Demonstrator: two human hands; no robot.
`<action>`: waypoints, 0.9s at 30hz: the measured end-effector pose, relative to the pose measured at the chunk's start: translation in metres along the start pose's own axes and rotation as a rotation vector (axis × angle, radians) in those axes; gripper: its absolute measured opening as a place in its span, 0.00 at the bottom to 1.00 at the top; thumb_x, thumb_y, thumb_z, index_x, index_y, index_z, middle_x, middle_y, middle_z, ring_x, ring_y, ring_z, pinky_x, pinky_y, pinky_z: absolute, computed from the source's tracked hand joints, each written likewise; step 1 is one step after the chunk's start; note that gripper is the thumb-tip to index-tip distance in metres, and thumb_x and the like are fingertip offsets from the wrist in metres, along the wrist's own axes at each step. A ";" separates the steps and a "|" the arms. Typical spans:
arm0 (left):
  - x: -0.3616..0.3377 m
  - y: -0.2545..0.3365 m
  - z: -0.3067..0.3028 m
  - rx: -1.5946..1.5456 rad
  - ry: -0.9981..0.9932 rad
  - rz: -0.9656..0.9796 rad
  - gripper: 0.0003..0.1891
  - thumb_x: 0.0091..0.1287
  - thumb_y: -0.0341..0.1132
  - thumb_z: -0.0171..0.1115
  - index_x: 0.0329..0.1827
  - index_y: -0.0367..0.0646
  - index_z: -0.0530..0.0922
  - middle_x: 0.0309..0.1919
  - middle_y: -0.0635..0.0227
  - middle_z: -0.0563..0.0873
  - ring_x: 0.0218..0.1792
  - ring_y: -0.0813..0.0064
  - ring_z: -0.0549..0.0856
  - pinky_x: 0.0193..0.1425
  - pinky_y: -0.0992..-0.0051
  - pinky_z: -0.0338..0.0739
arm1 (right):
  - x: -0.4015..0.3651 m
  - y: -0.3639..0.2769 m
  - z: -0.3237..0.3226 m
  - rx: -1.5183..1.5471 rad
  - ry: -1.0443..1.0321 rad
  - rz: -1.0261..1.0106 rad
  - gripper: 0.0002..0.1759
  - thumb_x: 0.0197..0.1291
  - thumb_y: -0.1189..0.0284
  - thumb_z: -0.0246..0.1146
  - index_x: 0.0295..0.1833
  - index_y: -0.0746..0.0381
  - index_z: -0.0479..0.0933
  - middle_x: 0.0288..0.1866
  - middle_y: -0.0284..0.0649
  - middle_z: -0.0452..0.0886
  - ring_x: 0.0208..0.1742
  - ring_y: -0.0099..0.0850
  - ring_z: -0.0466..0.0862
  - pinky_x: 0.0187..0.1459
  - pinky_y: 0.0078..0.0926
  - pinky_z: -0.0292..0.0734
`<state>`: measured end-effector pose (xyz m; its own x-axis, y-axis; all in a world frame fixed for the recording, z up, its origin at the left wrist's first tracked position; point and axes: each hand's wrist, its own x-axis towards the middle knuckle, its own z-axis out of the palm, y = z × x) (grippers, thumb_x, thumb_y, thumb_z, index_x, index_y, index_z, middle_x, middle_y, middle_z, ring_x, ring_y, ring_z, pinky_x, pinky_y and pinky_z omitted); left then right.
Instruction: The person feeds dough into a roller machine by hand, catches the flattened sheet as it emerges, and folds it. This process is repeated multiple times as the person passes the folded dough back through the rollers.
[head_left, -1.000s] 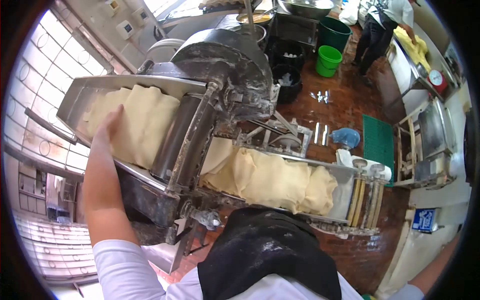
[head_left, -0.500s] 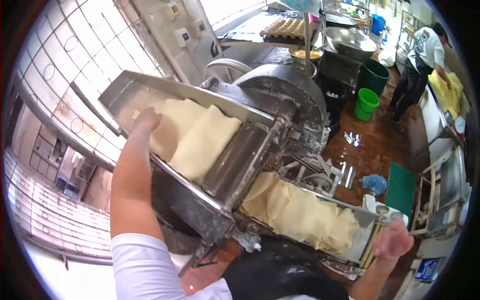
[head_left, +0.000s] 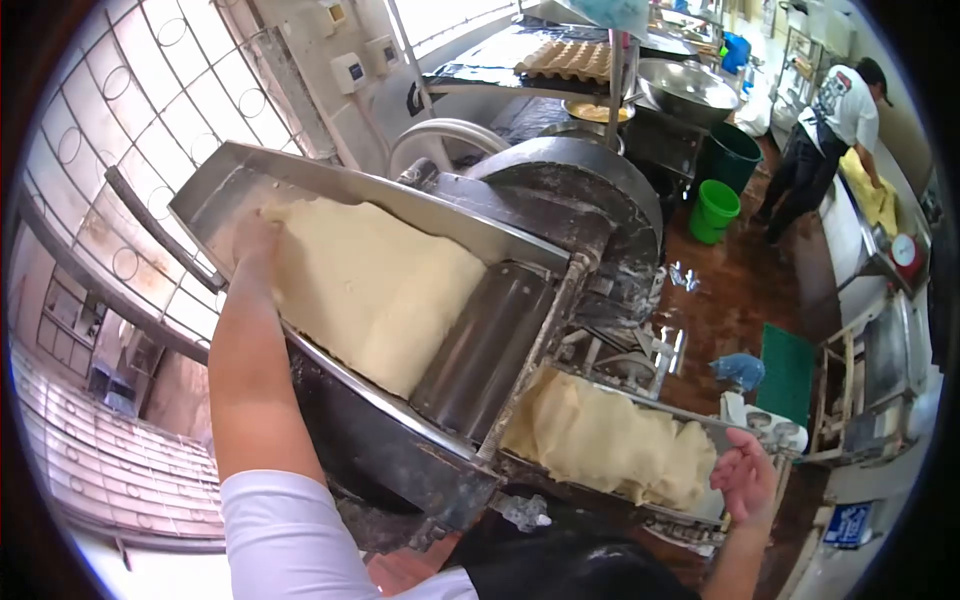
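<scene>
One dough sheet has unfolded, one left hand at its edge

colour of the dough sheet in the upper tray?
The dough sheet is pale cream-yellow, clearest in the head view.

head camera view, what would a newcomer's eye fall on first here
The broad, pale dough sheet in the metal tray, left of the dark roller, stands out first. Then comes the crumpled dough heap, lower and right of the roller. Farther back, the bright green bucket pops against the reddish floor.
</scene>
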<state>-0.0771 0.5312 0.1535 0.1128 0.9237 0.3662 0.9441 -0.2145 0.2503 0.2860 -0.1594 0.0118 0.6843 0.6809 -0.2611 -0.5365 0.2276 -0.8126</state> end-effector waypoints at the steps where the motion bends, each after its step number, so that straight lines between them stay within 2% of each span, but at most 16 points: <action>1: 0.005 -0.002 0.000 0.010 0.029 -0.038 0.30 0.55 0.46 0.70 0.57 0.38 0.77 0.50 0.53 0.83 0.47 0.63 0.84 0.50 0.67 0.79 | 0.003 0.002 0.001 -0.005 -0.021 0.031 0.25 0.69 0.58 0.50 0.59 0.68 0.70 0.35 0.48 0.84 0.30 0.37 0.86 0.29 0.27 0.83; 6: 0.004 -0.016 0.023 0.003 -0.404 -0.195 0.28 0.53 0.45 0.71 0.55 0.38 0.78 0.49 0.55 0.84 0.47 0.63 0.83 0.52 0.66 0.78 | 0.024 0.030 0.012 -0.060 -0.014 0.114 0.24 0.68 0.57 0.52 0.58 0.66 0.72 0.35 0.45 0.84 0.31 0.36 0.86 0.31 0.27 0.83; 8: 0.006 -0.019 0.027 -0.028 -0.457 -0.233 0.28 0.53 0.44 0.72 0.54 0.37 0.79 0.49 0.56 0.84 0.47 0.63 0.83 0.53 0.66 0.78 | 0.039 0.050 0.012 -0.098 -0.021 0.239 0.25 0.68 0.56 0.53 0.58 0.64 0.72 0.35 0.45 0.84 0.31 0.36 0.86 0.30 0.26 0.81; 9: 0.006 -0.019 0.028 -0.035 -0.464 -0.235 0.27 0.52 0.44 0.72 0.53 0.37 0.79 0.49 0.57 0.84 0.47 0.63 0.83 0.54 0.66 0.77 | 0.048 0.064 0.010 -0.077 -0.094 0.312 0.25 0.68 0.55 0.52 0.59 0.63 0.72 0.39 0.45 0.84 0.35 0.36 0.85 0.34 0.28 0.80; 10: 0.000 -0.016 0.025 -0.037 -0.463 -0.232 0.27 0.52 0.44 0.72 0.53 0.37 0.79 0.49 0.57 0.84 0.47 0.63 0.83 0.54 0.66 0.77 | 0.058 0.077 0.016 -0.057 -0.137 0.402 0.25 0.69 0.55 0.51 0.60 0.62 0.71 0.41 0.45 0.83 0.38 0.36 0.85 0.37 0.29 0.80; 12: -0.013 -0.003 0.008 -0.021 -0.371 -0.061 0.31 0.54 0.45 0.71 0.57 0.36 0.76 0.51 0.54 0.83 0.50 0.60 0.82 0.54 0.66 0.77 | 0.086 0.115 0.026 0.010 -0.242 0.602 0.25 0.70 0.54 0.48 0.62 0.61 0.71 0.45 0.44 0.83 0.43 0.36 0.83 0.43 0.32 0.78; 13: -0.025 0.021 -0.014 -0.026 -0.362 -0.062 0.31 0.54 0.45 0.71 0.57 0.36 0.76 0.51 0.54 0.83 0.50 0.60 0.82 0.54 0.66 0.77 | 0.100 0.134 0.040 0.017 -0.258 0.682 0.27 0.70 0.52 0.48 0.63 0.60 0.70 0.44 0.43 0.82 0.43 0.37 0.83 0.44 0.33 0.77; 15: -0.047 0.056 -0.059 0.209 -0.257 0.084 0.32 0.58 0.42 0.69 0.64 0.37 0.71 0.63 0.50 0.75 0.63 0.55 0.75 0.64 0.64 0.70 | 0.133 0.177 0.068 0.049 -0.337 0.788 0.32 0.68 0.47 0.49 0.65 0.61 0.67 0.53 0.48 0.79 0.47 0.41 0.81 0.48 0.37 0.76; 17: -0.054 0.036 -0.080 -0.019 -0.118 0.233 0.30 0.63 0.43 0.64 0.66 0.37 0.70 0.64 0.49 0.74 0.66 0.54 0.71 0.70 0.67 0.64 | 0.170 0.236 0.094 0.224 -0.237 0.911 0.36 0.66 0.44 0.49 0.67 0.62 0.65 0.57 0.51 0.76 0.50 0.45 0.79 0.50 0.41 0.75; 19: -0.088 0.028 -0.126 -0.001 0.062 0.486 0.27 0.61 0.39 0.65 0.63 0.38 0.72 0.62 0.49 0.75 0.65 0.55 0.73 0.69 0.66 0.64 | 0.199 0.290 0.131 0.325 -0.167 0.868 0.37 0.64 0.44 0.53 0.67 0.63 0.65 0.59 0.50 0.76 0.54 0.47 0.78 0.55 0.48 0.73; 20: -0.113 0.025 -0.150 -0.108 0.032 0.488 0.26 0.63 0.37 0.63 0.64 0.38 0.72 0.64 0.50 0.74 0.67 0.56 0.71 0.71 0.66 0.62 | 0.207 0.306 0.148 0.365 -0.154 0.841 0.37 0.64 0.44 0.53 0.67 0.63 0.66 0.59 0.49 0.76 0.55 0.47 0.77 0.55 0.48 0.73; 22: -0.164 -0.001 -0.185 -0.131 0.077 0.431 0.25 0.64 0.34 0.62 0.64 0.36 0.71 0.63 0.52 0.74 0.68 0.59 0.70 0.71 0.65 0.61 | 0.215 0.322 0.184 0.445 -0.160 0.788 0.37 0.64 0.44 0.53 0.67 0.63 0.66 0.59 0.49 0.76 0.55 0.47 0.77 0.56 0.49 0.72; 23: -0.186 -0.022 -0.196 -0.117 0.069 0.340 0.26 0.65 0.34 0.61 0.65 0.34 0.70 0.63 0.53 0.75 0.67 0.60 0.71 0.71 0.66 0.61 | 0.217 0.324 0.195 0.469 -0.166 0.766 0.37 0.64 0.44 0.53 0.67 0.63 0.66 0.59 0.49 0.76 0.55 0.46 0.77 0.56 0.49 0.72; 25: -0.232 -0.080 -0.197 -0.343 0.047 0.176 0.26 0.67 0.35 0.60 0.66 0.33 0.69 0.63 0.52 0.75 0.65 0.60 0.73 0.70 0.67 0.63 | 0.214 0.321 0.210 0.493 -0.185 0.726 0.37 0.64 0.45 0.53 0.66 0.63 0.66 0.59 0.49 0.76 0.56 0.46 0.77 0.57 0.49 0.72; 26: -0.253 -0.115 -0.194 -0.350 -0.014 -0.005 0.26 0.68 0.36 0.59 0.66 0.31 0.67 0.62 0.51 0.75 0.64 0.62 0.75 0.68 0.68 0.66 | 0.212 0.318 0.214 0.505 -0.188 0.712 0.37 0.64 0.45 0.53 0.66 0.63 0.66 0.59 0.48 0.76 0.56 0.46 0.77 0.57 0.50 0.72; 27: -0.276 -0.154 -0.179 -0.533 -0.004 -0.182 0.26 0.68 0.37 0.60 0.64 0.29 0.69 0.61 0.50 0.76 0.63 0.65 0.75 0.67 0.69 0.67 | 0.210 0.315 0.218 0.501 -0.195 0.698 0.37 0.64 0.45 0.53 0.66 0.63 0.66 0.59 0.48 0.76 0.57 0.46 0.77 0.57 0.50 0.71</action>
<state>-0.3090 0.2527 0.1741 -0.0355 0.9617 0.2718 0.6615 -0.1813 0.7277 0.1528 0.2067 -0.1852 0.0469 0.8748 -0.4822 -0.9856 -0.0379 -0.1645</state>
